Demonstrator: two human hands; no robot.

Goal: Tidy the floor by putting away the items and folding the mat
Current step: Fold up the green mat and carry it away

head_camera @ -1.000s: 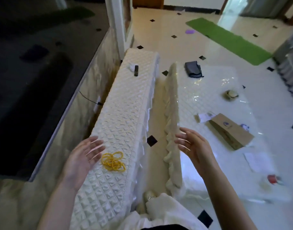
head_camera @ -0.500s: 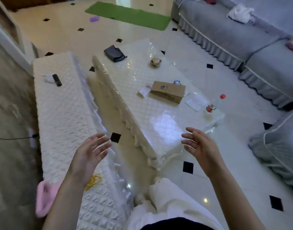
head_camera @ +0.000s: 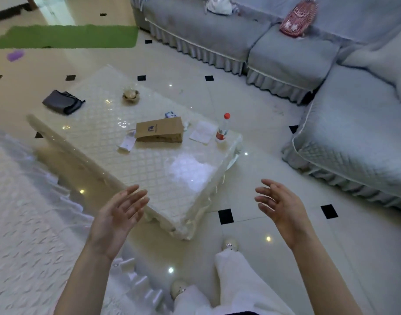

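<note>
Head view swung rightward, sofa point(head_camera: 217, 30) newly visible.

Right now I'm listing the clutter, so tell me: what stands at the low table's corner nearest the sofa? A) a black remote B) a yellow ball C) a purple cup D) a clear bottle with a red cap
D: a clear bottle with a red cap stands upright at the table corner, beside a white paper.
</note>
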